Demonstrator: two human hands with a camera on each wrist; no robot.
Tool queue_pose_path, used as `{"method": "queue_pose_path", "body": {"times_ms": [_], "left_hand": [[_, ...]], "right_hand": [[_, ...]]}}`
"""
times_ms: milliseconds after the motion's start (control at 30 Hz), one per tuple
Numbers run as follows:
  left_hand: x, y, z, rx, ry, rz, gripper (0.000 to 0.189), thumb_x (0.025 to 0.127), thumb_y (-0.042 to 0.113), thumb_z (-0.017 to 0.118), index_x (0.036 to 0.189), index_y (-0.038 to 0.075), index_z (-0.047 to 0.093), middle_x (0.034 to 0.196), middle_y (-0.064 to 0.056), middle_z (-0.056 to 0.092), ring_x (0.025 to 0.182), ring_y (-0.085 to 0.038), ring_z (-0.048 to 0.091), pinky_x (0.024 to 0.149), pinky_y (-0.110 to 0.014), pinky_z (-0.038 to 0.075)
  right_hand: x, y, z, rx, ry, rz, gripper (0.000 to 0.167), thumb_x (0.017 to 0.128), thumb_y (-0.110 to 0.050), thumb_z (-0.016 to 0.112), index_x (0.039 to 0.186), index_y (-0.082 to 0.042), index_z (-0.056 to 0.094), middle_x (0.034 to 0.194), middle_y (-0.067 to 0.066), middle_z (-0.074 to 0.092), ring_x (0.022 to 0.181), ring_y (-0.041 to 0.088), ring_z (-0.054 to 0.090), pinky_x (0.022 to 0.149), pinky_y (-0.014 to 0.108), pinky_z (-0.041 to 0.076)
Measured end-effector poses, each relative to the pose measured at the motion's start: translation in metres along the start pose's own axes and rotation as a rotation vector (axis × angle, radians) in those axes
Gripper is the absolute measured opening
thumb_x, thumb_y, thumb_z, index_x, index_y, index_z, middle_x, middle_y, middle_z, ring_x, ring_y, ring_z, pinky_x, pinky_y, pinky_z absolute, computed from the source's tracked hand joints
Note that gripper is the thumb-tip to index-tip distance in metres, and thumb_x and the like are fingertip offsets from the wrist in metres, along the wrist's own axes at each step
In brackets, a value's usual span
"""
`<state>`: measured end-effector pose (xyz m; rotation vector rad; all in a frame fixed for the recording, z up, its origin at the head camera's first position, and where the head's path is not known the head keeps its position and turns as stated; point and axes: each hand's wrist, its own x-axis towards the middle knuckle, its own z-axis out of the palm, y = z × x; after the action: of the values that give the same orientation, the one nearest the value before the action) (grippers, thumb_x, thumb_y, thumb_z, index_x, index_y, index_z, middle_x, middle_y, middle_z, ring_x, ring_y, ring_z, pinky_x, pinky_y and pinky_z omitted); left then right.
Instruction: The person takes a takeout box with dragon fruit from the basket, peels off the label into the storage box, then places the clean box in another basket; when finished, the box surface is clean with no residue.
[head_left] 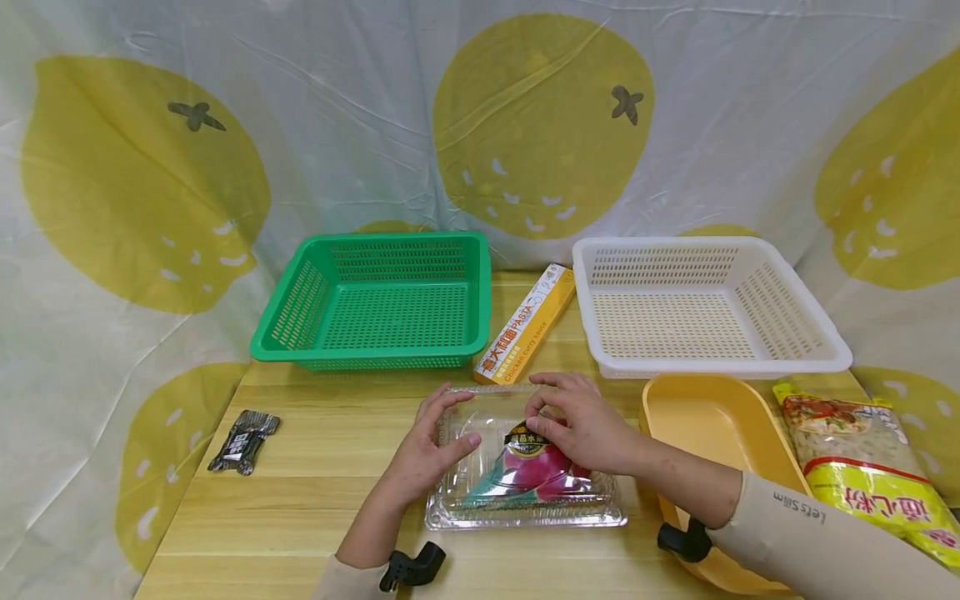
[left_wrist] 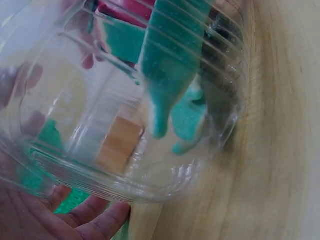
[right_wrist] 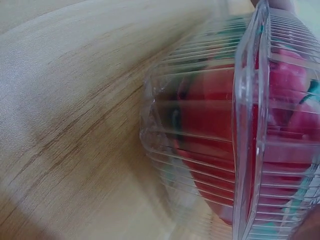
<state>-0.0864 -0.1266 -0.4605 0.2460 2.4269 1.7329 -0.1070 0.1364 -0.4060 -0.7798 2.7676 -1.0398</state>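
Note:
A clear plastic clamshell box (head_left: 487, 508) sits on the table in front of me, its lid down. Inside lies a pink-red dragon fruit (head_left: 536, 471) with teal tips, below a round black label (head_left: 525, 439). My left hand (head_left: 431, 450) is at the box's left side, fingers spread and thumb over the lid. In the left wrist view, left fingers (left_wrist: 102, 217) show beyond the box edge. Bent over the upper right of the lid is my right hand (head_left: 588, 421), its thumb beside the label. The right wrist view shows the box's rims (right_wrist: 250, 120) lying together.
A green basket (head_left: 480, 333) and a white basket (head_left: 787, 364) stand at the back, with a pasta carton (head_left: 525, 325) between them. Right of the box are a yellow tub (head_left: 701, 404) and a noodle bag (head_left: 862, 467). A small black packet (head_left: 243, 442) lies left.

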Motion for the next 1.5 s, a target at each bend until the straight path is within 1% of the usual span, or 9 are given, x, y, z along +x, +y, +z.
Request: {"method": "queue_pose_path", "body": {"times_ms": [133, 300, 833, 1067, 1167, 1300, 1367, 1433, 1500], "left_hand": [[-0.0002, 0.0001, 0.0002, -0.01, 0.001, -0.014, 0.057, 0.09, 0.02, 0.078, 0.142, 0.026, 0.056, 0.17, -0.016, 0.018, 0.156, -0.048, 0.014, 0.117, -0.078, 0.01], [-0.0005, 0.0006, 0.0, -0.008, 0.003, -0.01, 0.055, 0.091, 0.021, 0.077, 0.141, 0.025, 0.056, 0.169, -0.015, 0.019, 0.155, -0.05, 0.015, 0.117, -0.079, 0.011], [-0.0002, -0.0002, 0.0002, -0.025, 0.006, -0.009, 0.054, 0.09, 0.02, 0.077, 0.14, 0.025, 0.056, 0.169, -0.016, 0.019, 0.155, -0.049, 0.015, 0.117, -0.078, 0.01], [-0.0002, -0.0003, 0.0008, -0.018, 0.012, -0.014, 0.055, 0.09, 0.02, 0.077, 0.141, 0.026, 0.056, 0.169, -0.015, 0.02, 0.155, -0.049, 0.015, 0.117, -0.079, 0.011], [-0.0002, 0.0, 0.0004, -0.014, 0.011, -0.011, 0.055, 0.09, 0.02, 0.077, 0.141, 0.025, 0.056, 0.169, -0.015, 0.02, 0.155, -0.049, 0.015, 0.117, -0.079, 0.011], [-0.0003, 0.0003, -0.0001, -0.016, 0.01, -0.017, 0.055, 0.09, 0.02, 0.077, 0.141, 0.026, 0.056, 0.169, -0.015, 0.02, 0.155, -0.05, 0.015, 0.116, -0.08, 0.011], [-0.0005, -0.0001, -0.0001, -0.017, 0.011, -0.019, 0.055, 0.09, 0.02, 0.077, 0.141, 0.026, 0.056, 0.169, -0.015, 0.019, 0.155, -0.05, 0.014, 0.116, -0.08, 0.01], [-0.0006, -0.0011, 0.0, -0.014, 0.014, -0.019, 0.056, 0.09, 0.02, 0.077, 0.141, 0.026, 0.056, 0.169, -0.015, 0.019, 0.155, -0.051, 0.015, 0.115, -0.081, 0.011], [-0.0008, -0.0016, 0.0002, -0.019, 0.017, -0.022, 0.056, 0.089, 0.02, 0.077, 0.141, 0.027, 0.056, 0.169, -0.015, 0.019, 0.155, -0.052, 0.015, 0.115, -0.08, 0.011]], "right_hand": [[0.0, 0.0008, 0.0001, 0.018, 0.0, 0.0, 0.011, 0.097, -0.023, 0.07, 0.088, -0.029, 0.065, 0.144, 0.015, 0.06, 0.14, 0.04, 0.047, 0.116, 0.067, 0.029], [0.0005, 0.0018, -0.0002, 0.032, 0.002, 0.0, 0.012, 0.098, -0.023, 0.069, 0.089, -0.029, 0.064, 0.145, 0.015, 0.06, 0.139, 0.04, 0.048, 0.117, 0.069, 0.027], [-0.0003, 0.001, -0.0034, 0.08, -0.005, 0.037, 0.012, 0.099, -0.023, 0.067, 0.089, -0.029, 0.064, 0.146, 0.013, 0.059, 0.141, 0.04, 0.046, 0.117, 0.07, 0.027], [-0.0001, 0.001, -0.0034, 0.095, -0.002, 0.044, 0.013, 0.099, -0.022, 0.067, 0.089, -0.029, 0.064, 0.146, 0.012, 0.06, 0.141, 0.042, 0.046, 0.122, 0.07, 0.018], [0.0002, 0.0002, -0.0036, 0.107, 0.0, 0.064, 0.012, 0.1, -0.022, 0.066, 0.09, -0.027, 0.063, 0.146, 0.013, 0.06, 0.141, 0.041, 0.047, 0.121, 0.07, 0.021], [0.0022, -0.0015, -0.0057, 0.158, -0.005, 0.147, 0.009, 0.103, -0.024, 0.062, 0.094, -0.027, 0.061, 0.147, 0.009, 0.059, 0.136, 0.038, 0.051, 0.113, 0.068, 0.037], [0.0032, -0.0024, -0.0068, 0.184, -0.005, 0.184, 0.008, 0.103, -0.025, 0.061, 0.095, -0.027, 0.06, 0.147, 0.007, 0.059, 0.133, 0.035, 0.053, 0.109, 0.065, 0.043], [0.0036, -0.0033, -0.0078, 0.188, -0.014, 0.202, 0.008, 0.103, -0.028, 0.061, 0.095, -0.028, 0.061, 0.148, 0.004, 0.059, 0.134, 0.034, 0.053, 0.109, 0.065, 0.043], [0.0036, -0.0041, -0.0085, 0.201, -0.013, 0.199, 0.007, 0.103, -0.027, 0.062, 0.095, -0.028, 0.061, 0.147, 0.005, 0.059, 0.135, 0.034, 0.052, 0.11, 0.065, 0.043]]}}
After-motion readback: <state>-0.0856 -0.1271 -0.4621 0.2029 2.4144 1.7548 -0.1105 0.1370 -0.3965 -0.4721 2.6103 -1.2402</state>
